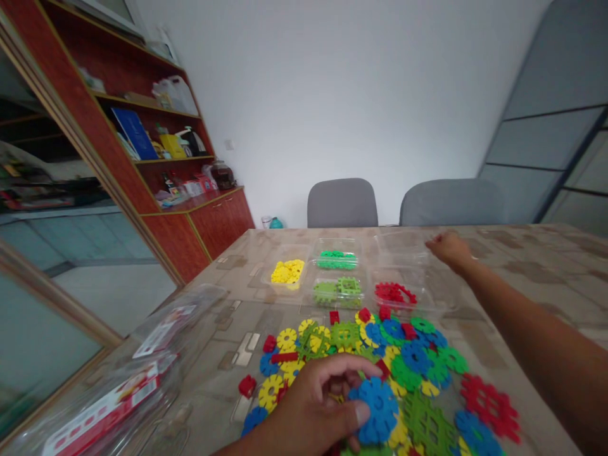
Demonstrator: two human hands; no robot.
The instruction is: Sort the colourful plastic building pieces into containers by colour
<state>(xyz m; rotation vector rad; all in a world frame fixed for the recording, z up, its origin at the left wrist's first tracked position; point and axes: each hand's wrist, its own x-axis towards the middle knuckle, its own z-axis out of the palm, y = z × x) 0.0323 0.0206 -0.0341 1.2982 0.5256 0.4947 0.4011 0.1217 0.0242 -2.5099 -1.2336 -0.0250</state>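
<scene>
My left hand is closed over the front of a pile of flat plastic building pieces, its thumb and fingers around a blue flower-shaped disc. Farther off to the right, my right hand has its fingers curled together beside the rim of a clear plastic box; what they hold, if anything, is hidden. Between my arms lie mixed pieces: yellow discs, green discs, an olive square lattice and a red square lattice.
Clear boxes hold sorted pieces: yellow discs, green pieces, olive squares and red pieces. Clear packaging with a red and white label lies at left. Grey chairs stand beyond the table.
</scene>
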